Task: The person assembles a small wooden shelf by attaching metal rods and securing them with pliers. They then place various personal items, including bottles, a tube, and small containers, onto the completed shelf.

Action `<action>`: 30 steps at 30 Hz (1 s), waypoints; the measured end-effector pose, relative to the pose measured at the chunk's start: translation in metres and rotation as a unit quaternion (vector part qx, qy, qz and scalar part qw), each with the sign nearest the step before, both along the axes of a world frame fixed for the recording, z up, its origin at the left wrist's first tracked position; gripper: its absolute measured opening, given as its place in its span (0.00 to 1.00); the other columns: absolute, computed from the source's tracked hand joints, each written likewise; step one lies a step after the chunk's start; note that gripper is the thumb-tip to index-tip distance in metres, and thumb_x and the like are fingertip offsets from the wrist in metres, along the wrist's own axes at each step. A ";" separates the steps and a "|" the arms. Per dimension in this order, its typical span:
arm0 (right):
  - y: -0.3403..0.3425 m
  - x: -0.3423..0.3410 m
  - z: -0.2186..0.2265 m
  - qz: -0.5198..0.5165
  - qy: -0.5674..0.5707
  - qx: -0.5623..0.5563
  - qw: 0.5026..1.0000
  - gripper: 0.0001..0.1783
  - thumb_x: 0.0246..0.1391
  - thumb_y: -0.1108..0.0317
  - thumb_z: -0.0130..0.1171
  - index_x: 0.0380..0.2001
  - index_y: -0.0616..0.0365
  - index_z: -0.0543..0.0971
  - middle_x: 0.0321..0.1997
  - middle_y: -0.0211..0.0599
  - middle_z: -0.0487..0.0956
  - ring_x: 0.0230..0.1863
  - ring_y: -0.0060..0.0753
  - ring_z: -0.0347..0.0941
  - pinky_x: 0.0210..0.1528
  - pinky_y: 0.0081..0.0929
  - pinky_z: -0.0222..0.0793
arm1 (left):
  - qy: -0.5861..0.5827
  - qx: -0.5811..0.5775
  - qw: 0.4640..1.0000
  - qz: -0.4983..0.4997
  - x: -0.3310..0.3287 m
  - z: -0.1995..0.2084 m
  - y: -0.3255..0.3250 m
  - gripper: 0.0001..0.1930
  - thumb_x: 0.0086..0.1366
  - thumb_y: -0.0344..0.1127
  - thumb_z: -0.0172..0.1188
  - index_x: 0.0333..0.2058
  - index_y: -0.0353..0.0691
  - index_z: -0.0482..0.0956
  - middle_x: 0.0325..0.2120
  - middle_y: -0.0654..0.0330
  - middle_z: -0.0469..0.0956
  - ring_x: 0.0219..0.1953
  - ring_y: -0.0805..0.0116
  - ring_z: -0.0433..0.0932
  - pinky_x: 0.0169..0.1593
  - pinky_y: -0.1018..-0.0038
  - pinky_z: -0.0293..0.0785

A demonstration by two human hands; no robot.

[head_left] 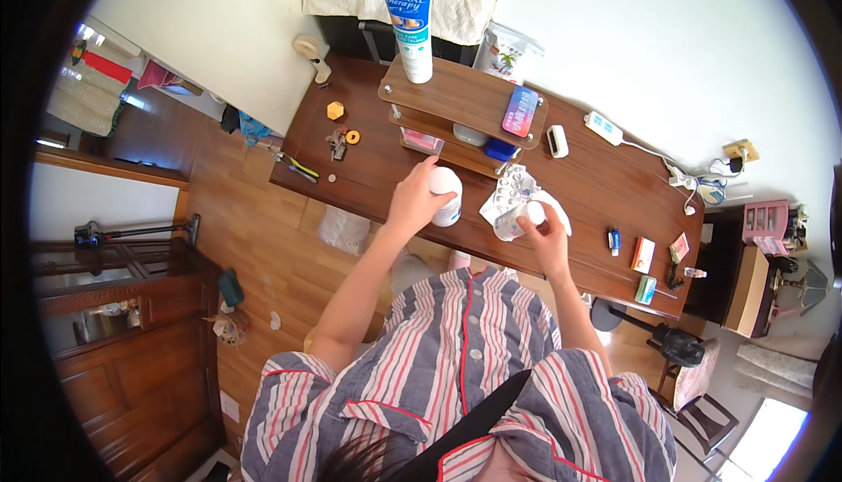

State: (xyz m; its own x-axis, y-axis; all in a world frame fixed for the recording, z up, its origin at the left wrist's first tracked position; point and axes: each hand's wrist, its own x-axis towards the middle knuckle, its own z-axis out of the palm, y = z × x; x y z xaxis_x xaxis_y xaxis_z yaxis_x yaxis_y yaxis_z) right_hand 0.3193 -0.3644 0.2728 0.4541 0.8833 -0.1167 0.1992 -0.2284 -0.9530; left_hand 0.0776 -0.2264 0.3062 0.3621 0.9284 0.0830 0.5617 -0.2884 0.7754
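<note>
My left hand [412, 203] is closed round a white pill bottle [448, 208] with a white cap, near the table's front edge. To its right, my right hand [550, 238] grips a smaller whitish bottle [509, 223], tilted, with its white cap [531, 212] by my fingers. Just behind that bottle lie silver blister packs [510, 185] and a piece of white paper [551, 205]. A two-tier wooden shelf [474, 96] stands behind both hands, bearing a white and blue squeeze tube [413, 39] and a phone-sized blue and pink item [520, 111].
On the brown table [588, 192], keys [337, 142], an orange tape ring [353, 137] and a yellow hexagonal piece [335, 111] lie left. Several small boxes, among them an orange and white box [643, 255], lie right. A power strip [603, 128] runs along the wall.
</note>
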 end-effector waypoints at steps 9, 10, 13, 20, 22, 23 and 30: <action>0.045 -0.031 -0.060 -0.024 0.076 -0.046 0.996 0.31 0.53 0.66 0.69 0.59 0.57 0.72 0.37 0.37 0.83 0.31 0.23 0.80 0.30 0.22 0.77 | -0.154 0.094 0.973 0.144 0.062 -0.109 0.036 0.35 0.53 0.33 0.73 0.56 0.35 0.64 0.51 0.44 0.75 0.51 0.41 0.75 0.52 0.57 0.74; 0.054 -0.035 -0.065 -0.034 0.080 -0.038 0.995 0.31 0.53 0.66 0.69 0.59 0.59 0.72 0.38 0.38 0.83 0.31 0.24 0.80 0.30 0.23 0.77 | -0.158 0.100 0.971 0.149 0.066 -0.114 0.036 0.35 0.53 0.33 0.73 0.56 0.34 0.63 0.51 0.43 0.75 0.51 0.40 0.75 0.52 0.57 0.74; 0.081 -0.042 -0.078 -0.052 0.077 -0.019 0.996 0.32 0.53 0.68 0.68 0.60 0.62 0.70 0.39 0.40 0.83 0.30 0.26 0.81 0.30 0.23 0.77 | -0.176 0.110 0.967 0.150 0.076 -0.124 0.032 0.36 0.54 0.34 0.73 0.57 0.33 0.62 0.51 0.41 0.74 0.51 0.39 0.75 0.52 0.57 0.73; 0.136 -0.053 -0.115 -0.136 -0.023 -0.022 0.990 0.26 0.51 0.69 0.67 0.52 0.64 0.74 0.32 0.38 0.82 0.24 0.25 0.77 0.28 0.25 0.74 | -0.187 0.110 0.962 0.168 0.088 -0.128 0.039 0.36 0.55 0.37 0.72 0.57 0.33 0.62 0.52 0.43 0.70 0.52 0.40 0.73 0.52 0.57 0.73; 0.148 -0.056 -0.126 -0.143 -0.048 -0.055 0.987 0.27 0.50 0.67 0.67 0.52 0.65 0.73 0.47 0.56 0.79 0.49 0.57 0.77 0.49 0.44 0.71 | -0.163 0.077 0.969 0.170 0.086 -0.127 0.038 0.37 0.55 0.38 0.72 0.57 0.32 0.62 0.53 0.43 0.69 0.53 0.40 0.72 0.52 0.58 0.73; 0.153 -0.060 -0.131 -0.166 -0.041 -0.028 0.985 0.28 0.49 0.67 0.67 0.52 0.65 0.73 0.48 0.60 0.78 0.52 0.64 0.73 0.53 0.48 0.68 | -0.144 0.128 0.965 0.177 0.086 -0.126 0.037 0.37 0.56 0.42 0.72 0.57 0.33 0.62 0.54 0.43 0.68 0.53 0.40 0.72 0.52 0.57 0.73; 0.176 -0.068 -0.143 -0.202 -0.135 -0.035 0.969 0.26 0.52 0.70 0.63 0.52 0.72 0.70 0.54 0.62 0.74 0.57 0.64 0.69 0.57 0.48 0.66 | -0.158 -0.025 0.968 0.191 0.089 -0.135 0.042 0.39 0.58 0.48 0.71 0.60 0.34 0.63 0.54 0.44 0.69 0.53 0.42 0.74 0.50 0.59 0.76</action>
State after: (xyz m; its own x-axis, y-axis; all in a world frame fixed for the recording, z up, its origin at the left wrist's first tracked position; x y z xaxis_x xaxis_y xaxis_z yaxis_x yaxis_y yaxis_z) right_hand 0.2510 -0.1884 0.1302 0.7836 0.6212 0.0008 0.3202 -0.4028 -0.8575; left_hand 0.1661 -0.1848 0.1714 -0.0445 0.9954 0.0846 0.3522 -0.0636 0.9337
